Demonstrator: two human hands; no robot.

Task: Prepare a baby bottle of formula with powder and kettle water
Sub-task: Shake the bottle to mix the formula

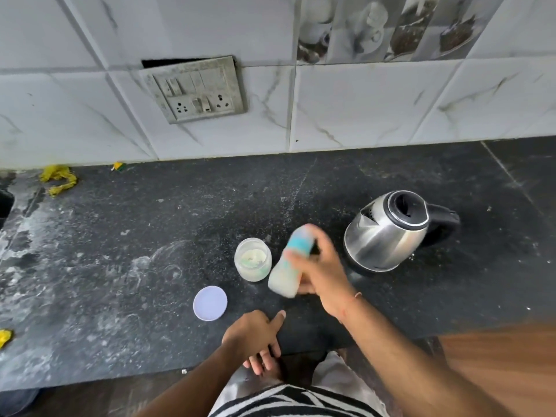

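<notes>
Right hand (319, 272) grips the baby bottle (290, 263) mid-body, tilted, teal cap end up and away, above the tabletop (120, 251) between powder jar (252, 260) and kettle (388, 233). Bottle blurred, probably holds milky liquid. Left hand (255, 332) rests at the tabletop edge, index finger out, holding nothing.

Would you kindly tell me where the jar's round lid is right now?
In the head view, the lid lies flat on the dark counter, front-left of the open powder jar and just beyond the left hand.
</notes>
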